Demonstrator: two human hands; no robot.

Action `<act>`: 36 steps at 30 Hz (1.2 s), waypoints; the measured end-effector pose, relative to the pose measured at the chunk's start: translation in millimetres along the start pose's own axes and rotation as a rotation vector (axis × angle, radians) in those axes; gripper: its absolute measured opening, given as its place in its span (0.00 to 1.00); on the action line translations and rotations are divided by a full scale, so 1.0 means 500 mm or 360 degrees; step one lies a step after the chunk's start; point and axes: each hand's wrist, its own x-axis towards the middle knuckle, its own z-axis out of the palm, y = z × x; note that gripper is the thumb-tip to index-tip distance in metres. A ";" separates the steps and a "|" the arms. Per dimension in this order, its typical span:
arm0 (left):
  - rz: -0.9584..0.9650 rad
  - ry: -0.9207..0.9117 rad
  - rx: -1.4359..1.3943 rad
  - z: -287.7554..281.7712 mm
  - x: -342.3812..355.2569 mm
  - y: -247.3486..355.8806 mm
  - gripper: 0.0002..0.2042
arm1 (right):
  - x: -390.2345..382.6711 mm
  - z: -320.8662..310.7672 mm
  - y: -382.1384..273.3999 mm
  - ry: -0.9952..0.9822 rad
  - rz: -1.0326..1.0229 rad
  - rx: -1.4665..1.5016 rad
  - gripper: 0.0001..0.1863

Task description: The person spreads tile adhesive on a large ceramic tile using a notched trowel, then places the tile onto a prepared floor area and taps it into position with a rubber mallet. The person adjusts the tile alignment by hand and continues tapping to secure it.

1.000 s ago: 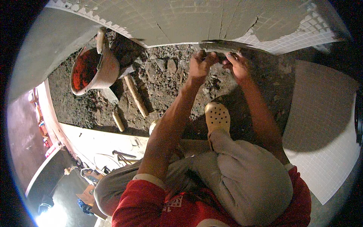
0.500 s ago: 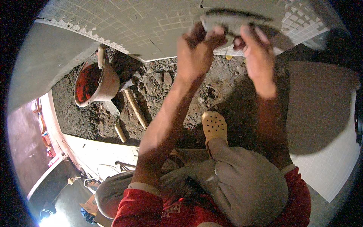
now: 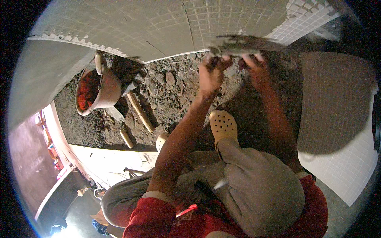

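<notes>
On the left, a rough-sided bucket with a red-stained interior leans on dark, crumbly soil strewn with jagged stones. Next to it lie a trowel with a flat metal blade and smooth, rounded wooden handle, then a straight, dirt-smudged wooden shaft. Above, grey mortar coats a wall, a grid of squares showing through. Further right, the left hand has its fingers clamped on the near edge of a flat tool, long, thin and mortar-grey, blurred, at the wall's lower edge. The right hand grips its other end, fingers bent. Rightmost, a white gridded sheet lies half shadowed.
</notes>
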 end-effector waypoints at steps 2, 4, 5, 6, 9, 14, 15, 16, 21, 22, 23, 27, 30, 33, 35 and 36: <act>-0.0010 -0.0004 -0.0189 -0.012 -0.007 -0.097 0.11 | -0.060 0.057 0.054 -0.0105 0.0571 0.0536 0.14; -0.0069 0.0000 -0.0207 -0.024 0.000 -0.159 0.11 | -0.086 0.084 0.090 -0.0168 0.1309 0.1299 0.17; -0.0075 -0.0014 -0.0185 -0.029 0.008 -0.178 0.11 | -0.093 0.093 0.100 -0.0182 0.1379 0.1359 0.17; -0.0079 -0.0027 -0.0164 -0.032 0.017 -0.191 0.11 | -0.096 0.099 0.107 -0.0197 0.1445 0.1420 0.17; -0.0072 -0.0172 -0.0109 -0.038 0.049 -0.196 0.11 | -0.094 0.111 0.129 -0.0232 0.1457 0.1461 0.19; -0.0008 0.0030 -0.0077 -0.012 0.055 -0.156 0.11 | -0.051 0.119 0.160 -0.0180 0.0532 0.0255 0.20; 0.0128 -0.0004 -0.0261 -0.001 0.058 -0.141 0.11 | -0.042 0.115 0.148 -0.0120 0.0872 0.0494 0.20; 0.0025 0.0081 -0.0239 0.007 0.065 -0.119 0.11 | -0.014 0.100 0.141 -0.0167 0.1136 0.0690 0.20; 0.0121 -0.0026 0.0198 0.064 0.061 0.065 0.14 | 0.126 -0.064 -0.036 -0.0111 0.1153 0.1153 0.18; 0.0198 -0.0055 0.0223 0.082 0.054 0.115 0.13 | 0.164 -0.105 -0.084 -0.0009 0.1054 0.1407 0.17; 0.0241 -0.0106 0.0070 0.104 0.051 0.168 0.12 | 0.185 -0.138 -0.142 0.0295 0.1067 0.1526 0.16; 0.0384 -0.0268 -0.0298 0.169 0.023 0.344 0.12 | 0.277 -0.287 -0.279 0.0238 0.0599 0.1499 0.14; 0.0570 -0.0281 -0.0112 0.152 0.001 0.366 0.12 | 0.271 -0.292 -0.272 0.0297 0.0333 0.1602 0.13; 0.0588 -0.0188 0.0054 0.088 0.002 0.253 0.10 | 0.196 -0.180 -0.177 0.0259 0.0407 0.0855 0.14; 0.0279 -0.0108 0.0247 0.031 0.005 0.139 0.09 | 0.122 -0.069 -0.104 0.0078 0.0466 0.0647 0.14; 0.0182 -0.0075 0.0374 0.003 0.002 0.078 0.10 | 0.078 -0.014 -0.069 0.0029 0.0371 0.0473 0.14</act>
